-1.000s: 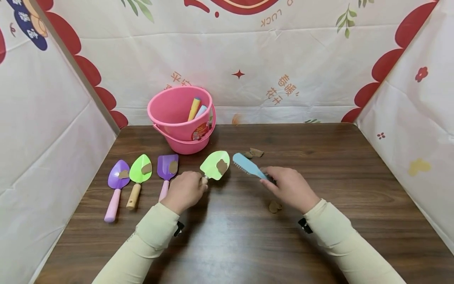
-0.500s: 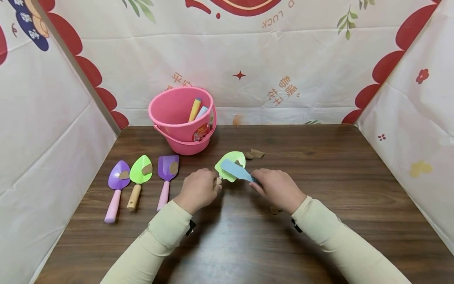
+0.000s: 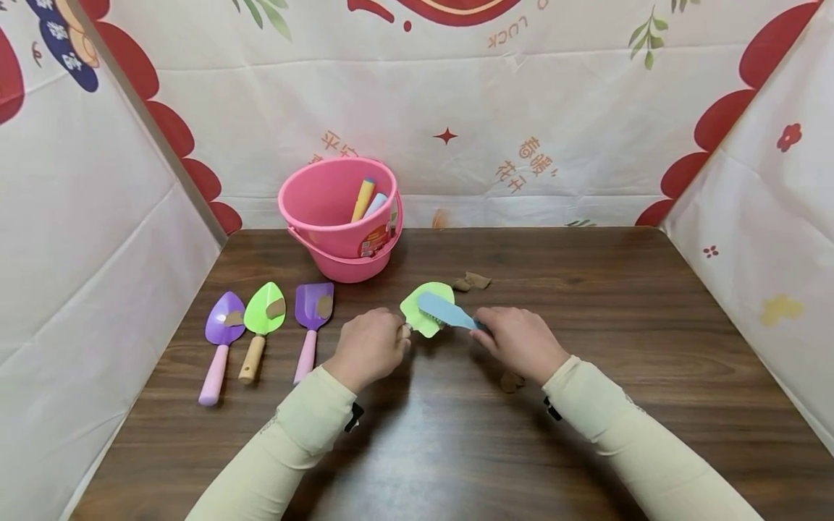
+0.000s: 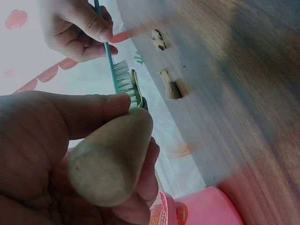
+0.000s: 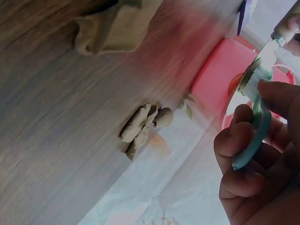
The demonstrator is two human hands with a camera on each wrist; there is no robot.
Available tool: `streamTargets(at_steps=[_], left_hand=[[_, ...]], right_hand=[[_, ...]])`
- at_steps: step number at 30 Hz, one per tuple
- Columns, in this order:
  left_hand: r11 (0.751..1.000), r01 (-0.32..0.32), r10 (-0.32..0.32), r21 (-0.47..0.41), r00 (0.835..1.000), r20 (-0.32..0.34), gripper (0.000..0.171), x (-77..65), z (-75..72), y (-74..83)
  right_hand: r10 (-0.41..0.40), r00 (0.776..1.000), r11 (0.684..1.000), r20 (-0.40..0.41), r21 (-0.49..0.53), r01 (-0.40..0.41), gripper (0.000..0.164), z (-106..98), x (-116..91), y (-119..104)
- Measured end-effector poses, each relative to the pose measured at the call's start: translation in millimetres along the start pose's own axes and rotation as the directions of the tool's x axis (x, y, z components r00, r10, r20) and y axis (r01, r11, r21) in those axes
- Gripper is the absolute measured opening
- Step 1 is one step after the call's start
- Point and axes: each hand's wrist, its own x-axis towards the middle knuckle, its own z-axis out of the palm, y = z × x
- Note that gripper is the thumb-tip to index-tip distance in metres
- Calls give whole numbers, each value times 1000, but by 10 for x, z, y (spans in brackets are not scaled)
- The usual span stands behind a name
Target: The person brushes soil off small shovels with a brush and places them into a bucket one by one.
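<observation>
Gently, or the green shovel (image 3: 410,307) may twist!
It's in front and right of the pink bucket (image 3: 326,246): left hand (image 3: 370,349) grips it, right hand (image 3: 524,344) holds the blue brush (image 3: 444,310); rubbing too hard could turn it.

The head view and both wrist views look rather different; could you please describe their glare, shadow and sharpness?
Head view: mostly crisp, with pale glare on the table and soft shadow beside the left sleeve; left wrist view: hazy, the wooden handle close to the lens looking soft; right wrist view: pinkish haze over the table near the bucket, the right hand in shade.
</observation>
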Motion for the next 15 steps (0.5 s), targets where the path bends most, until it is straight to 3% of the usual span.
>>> streamTargets(at_steps=[15], left_hand=[[1000, -6, 6, 1, 1000, -7, 32, -22, -21, -22]], right_hand=[[26, 1000, 998, -7, -64, -26, 19, -28, 0, 69]])
